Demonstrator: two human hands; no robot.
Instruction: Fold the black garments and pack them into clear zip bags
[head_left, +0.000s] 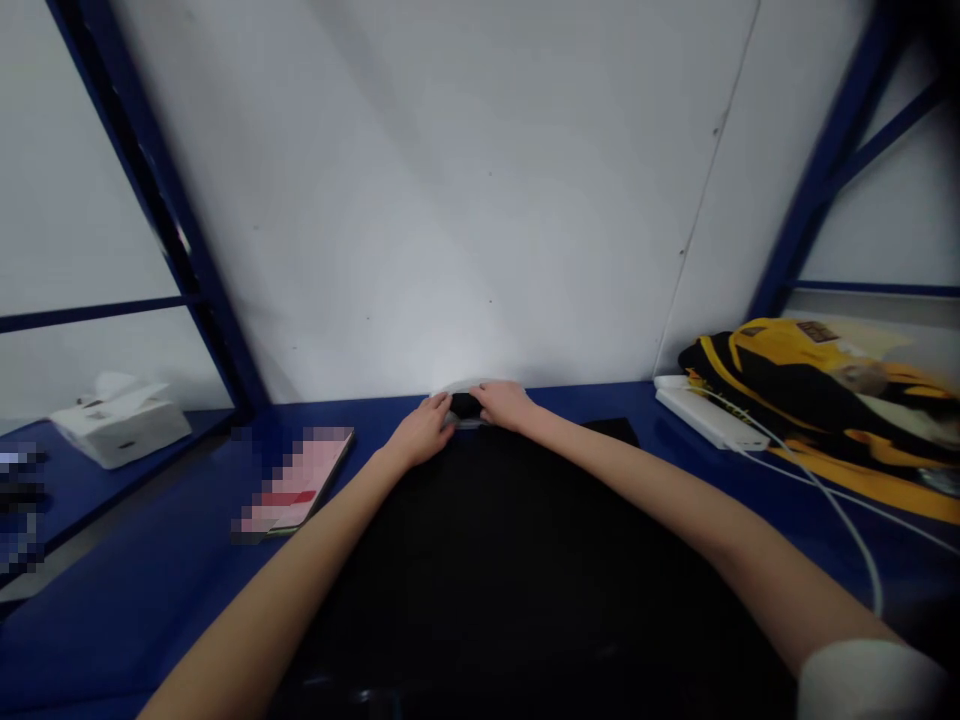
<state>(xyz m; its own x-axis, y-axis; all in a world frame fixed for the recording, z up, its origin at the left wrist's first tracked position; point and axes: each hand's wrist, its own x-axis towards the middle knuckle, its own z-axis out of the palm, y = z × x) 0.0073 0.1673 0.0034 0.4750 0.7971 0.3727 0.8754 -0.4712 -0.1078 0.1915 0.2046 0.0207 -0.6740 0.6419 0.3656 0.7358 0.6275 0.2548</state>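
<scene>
Both arms reach forward over a large black item (525, 560) on the blue table, close to the wall. My left hand (424, 432) and my right hand (506, 405) grip either side of a small dark object (466, 405), their fingers curled at its edges. Around that object shows a pale, translucent rim, partly hidden by the hands. What exactly the dark object is cannot be made out.
On the blue table (172, 560) a pink booklet (307, 475) lies left. Farther left stands a white tissue box (131, 428). At right are a white power bank (709, 418) with cables and a yellow-black bag (825, 390). Blue metal posts flank the white wall.
</scene>
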